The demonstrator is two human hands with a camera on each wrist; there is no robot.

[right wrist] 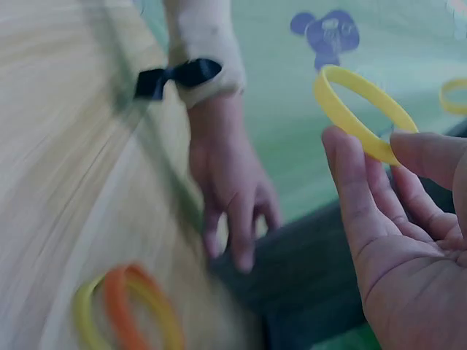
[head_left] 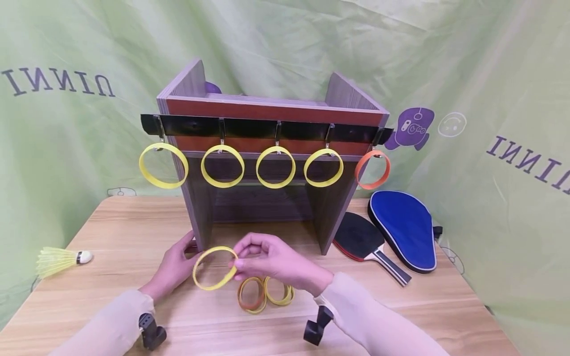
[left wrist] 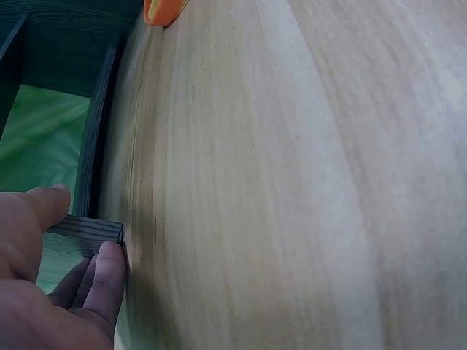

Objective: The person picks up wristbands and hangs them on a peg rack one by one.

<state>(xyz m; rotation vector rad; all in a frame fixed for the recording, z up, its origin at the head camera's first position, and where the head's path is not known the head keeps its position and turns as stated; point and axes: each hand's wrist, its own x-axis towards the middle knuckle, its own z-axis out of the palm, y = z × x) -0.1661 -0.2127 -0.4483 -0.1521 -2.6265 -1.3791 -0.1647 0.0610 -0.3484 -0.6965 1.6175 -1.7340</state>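
Observation:
My right hand [head_left: 280, 264] pinches a yellow wristband [right wrist: 343, 117] between thumb and fingers, held above the table in front of the shelf. At the foot of the left side panel [left wrist: 87, 232] of the grey wooden shelf [head_left: 260, 105], my left hand [head_left: 173, 267] grips the panel's edge, thumb on one side and fingers on the other. Below the right hand, several yellow and orange wristbands [head_left: 289, 296] lie loosely on the table. A black strip with hooks [head_left: 249, 126] runs across the shelf's front. Several yellow wristbands [head_left: 163, 185] and one orange wristband [head_left: 357, 170] hang from it.
A black table tennis bat [head_left: 358, 235] lies on the table [head_left: 445, 316] right of the shelf, beside a blue bat case [head_left: 403, 227]. A yellow shuttlecock [head_left: 62, 259] rests at the left. Green printed cloth [head_left: 498, 89] hangs behind and at both sides.

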